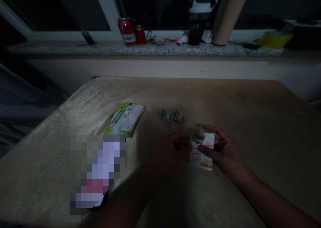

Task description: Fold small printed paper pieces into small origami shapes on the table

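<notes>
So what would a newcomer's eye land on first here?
Probably the glowing, pixelated lilac slab, perhaps a phone, at left on the tan tabletop. Next, the flat white printed card with a blue patch, in the right grip, right of centre. Behind, a red-and-white metal can stands on the speckled stone windowsill.

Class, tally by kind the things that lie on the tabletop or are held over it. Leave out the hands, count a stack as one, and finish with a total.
Held printed card or packet: 1
Small wrapped pieces: 2
Stack of green printed cards: 1
Phone-like device, pixelated: 1
Total: 5
</notes>
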`<state>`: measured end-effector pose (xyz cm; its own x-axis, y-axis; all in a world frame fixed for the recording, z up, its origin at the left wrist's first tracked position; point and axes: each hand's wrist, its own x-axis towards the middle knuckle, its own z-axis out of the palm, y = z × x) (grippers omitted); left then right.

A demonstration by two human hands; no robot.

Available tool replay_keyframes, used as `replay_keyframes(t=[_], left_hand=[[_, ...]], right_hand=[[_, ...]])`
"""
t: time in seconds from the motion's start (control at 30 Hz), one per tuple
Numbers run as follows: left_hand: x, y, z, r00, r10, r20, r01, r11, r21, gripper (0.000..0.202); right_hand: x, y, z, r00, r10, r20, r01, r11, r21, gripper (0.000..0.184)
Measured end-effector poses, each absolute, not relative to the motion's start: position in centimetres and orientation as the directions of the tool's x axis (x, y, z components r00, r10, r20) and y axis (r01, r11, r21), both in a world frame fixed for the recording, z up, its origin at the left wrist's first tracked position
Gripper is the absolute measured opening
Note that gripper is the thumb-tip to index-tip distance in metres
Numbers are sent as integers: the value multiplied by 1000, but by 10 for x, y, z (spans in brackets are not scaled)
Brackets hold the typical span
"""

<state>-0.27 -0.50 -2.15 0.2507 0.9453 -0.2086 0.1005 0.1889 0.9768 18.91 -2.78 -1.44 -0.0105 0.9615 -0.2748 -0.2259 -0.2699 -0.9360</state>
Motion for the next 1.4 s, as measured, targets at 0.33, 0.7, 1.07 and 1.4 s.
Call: replay_keyframes(t=[0.33,0.7,1.07,1.4], left_hand=[[-4,-4,-22,263,944,-199,102,178,979,28],[-5,-4,-15,262,942,-211,108,189,976,33],[-4,-3,-14,227,950,-216,97,198,975,30],[-4,-4,-13,219,954,-206,97,189,977,20]], right_hand=[[189,-27,-17,1,962,-274,-244,-266,-933,68],[190,-28,-13,-15,966,-257,-224,-253,-941,66],[191,-27,-15,-4,964,-266,-195,-262,-945,69],[190,-27,-13,-2,969,-246,-167,-243,-956,67]])
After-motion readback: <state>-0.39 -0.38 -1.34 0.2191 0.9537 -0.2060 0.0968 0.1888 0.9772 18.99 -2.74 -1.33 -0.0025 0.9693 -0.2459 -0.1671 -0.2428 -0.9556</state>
